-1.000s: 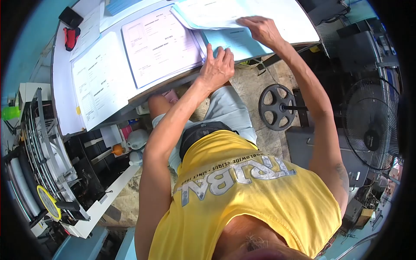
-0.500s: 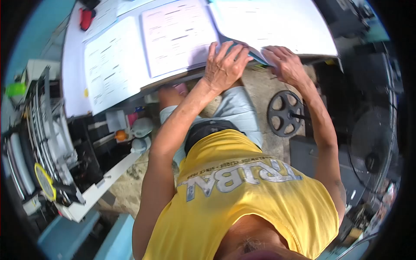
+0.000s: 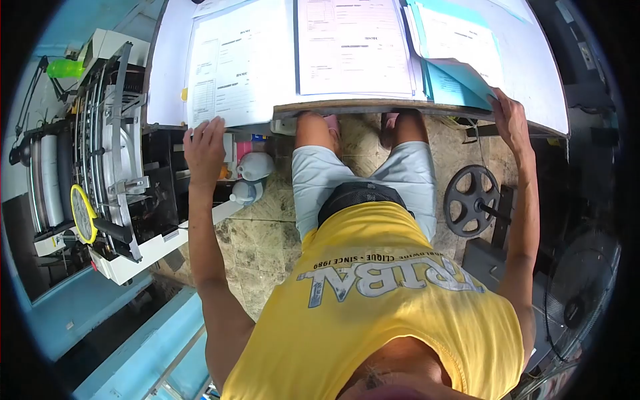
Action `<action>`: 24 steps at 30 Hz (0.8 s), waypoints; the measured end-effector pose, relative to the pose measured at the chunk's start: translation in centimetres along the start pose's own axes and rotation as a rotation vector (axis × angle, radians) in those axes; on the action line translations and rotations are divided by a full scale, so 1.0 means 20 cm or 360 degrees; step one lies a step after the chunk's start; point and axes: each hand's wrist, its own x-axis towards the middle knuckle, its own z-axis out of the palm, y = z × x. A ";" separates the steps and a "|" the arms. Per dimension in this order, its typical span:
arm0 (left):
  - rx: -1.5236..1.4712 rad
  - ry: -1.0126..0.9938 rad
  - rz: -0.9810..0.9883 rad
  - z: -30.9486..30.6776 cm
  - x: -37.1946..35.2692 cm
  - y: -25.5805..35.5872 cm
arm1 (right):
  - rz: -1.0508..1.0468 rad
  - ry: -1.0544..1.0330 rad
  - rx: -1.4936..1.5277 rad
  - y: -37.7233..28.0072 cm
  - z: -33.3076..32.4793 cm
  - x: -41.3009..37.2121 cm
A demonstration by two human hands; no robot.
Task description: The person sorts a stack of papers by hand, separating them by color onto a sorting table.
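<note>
My right hand (image 3: 510,121) pinches the near right corner of a blue-green sheet (image 3: 465,77), which is curled up off the stack beneath it. White printed forms (image 3: 460,41) lie on blue-green paper behind that corner. My left hand (image 3: 205,148) is at the table's front edge, fingers stretched forward and slightly bent, with the tips at the near edge of a stack of white printed forms (image 3: 233,73). Between the hands lies a pinkish stack of printed forms (image 3: 353,57), which neither hand touches.
The white table (image 3: 543,87) has a worn front edge above my knees. A black spoked wheel (image 3: 472,201) stands low on the right, near a fan (image 3: 573,307). To the left are a metal-railed machine (image 3: 123,153), a yellow-rimmed racket (image 3: 83,213) and white containers (image 3: 253,170).
My left hand has moved from the blue-green sheets to the white forms at the left. My right hand has moved right and lifts a blue-green corner. The view has shifted.
</note>
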 end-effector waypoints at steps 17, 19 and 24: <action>-0.1491 0.0280 -0.1160 0.01 0.31 -0.39 | 0.0326 0.0103 0.0578 0.13 -0.03 0.03; -0.1394 0.0578 -0.0997 -0.06 0.45 -0.26 | 0.0489 0.0087 0.0662 0.16 -0.05 0.04; -0.0884 0.0559 0.0122 -0.21 0.83 0.28 | 0.0472 0.0256 0.0820 0.11 -0.06 0.08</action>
